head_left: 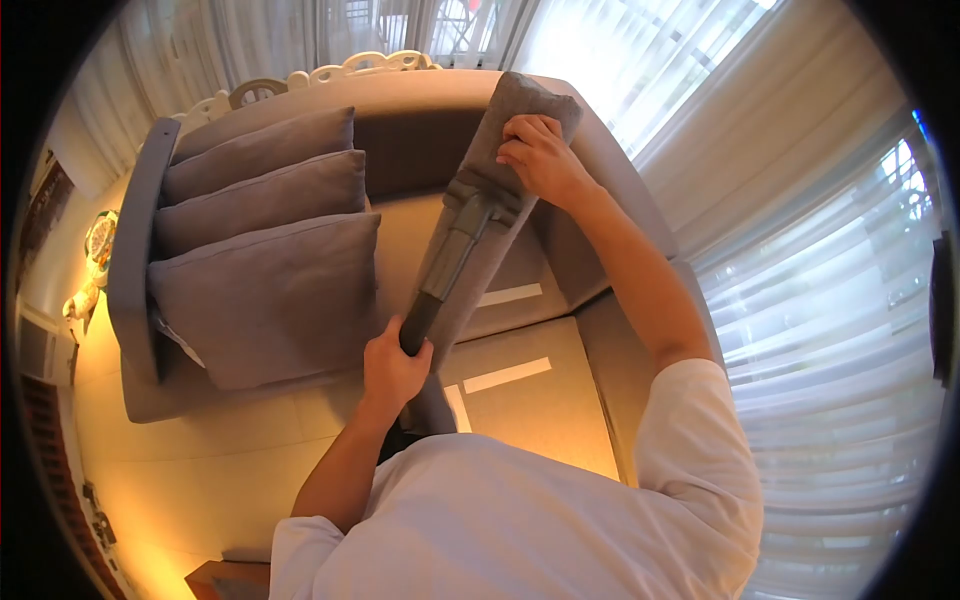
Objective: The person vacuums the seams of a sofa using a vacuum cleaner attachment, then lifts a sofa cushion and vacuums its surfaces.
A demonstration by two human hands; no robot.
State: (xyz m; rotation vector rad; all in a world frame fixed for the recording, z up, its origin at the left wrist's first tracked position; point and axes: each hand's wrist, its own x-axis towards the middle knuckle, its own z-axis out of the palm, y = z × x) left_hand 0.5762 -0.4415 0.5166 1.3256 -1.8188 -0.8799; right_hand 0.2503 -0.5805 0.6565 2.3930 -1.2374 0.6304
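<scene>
A long grey cushion (pixel 468 282) stands on its narrow side over the sofa seat, running from near my body to the sofa back. My right hand (pixel 545 160) grips its far end, fingers curled over the top edge. A grey vacuum nozzle (pixel 482 200) rests against the cushion's upper face, just below that hand. My left hand (pixel 397 368) is wrapped round the dark vacuum tube (pixel 424 318) that leads to the nozzle. The lower part of the tube is hidden behind my left hand and body.
Three grey pillows (pixel 270 300) lean in a row at the left, beside the sofa armrest (pixel 138 250). The bare sofa base (pixel 540 390) shows light strips at the right. Sheer curtains (pixel 820 330) hang behind and to the right. A wooden box corner (pixel 225 580) is at the lower left.
</scene>
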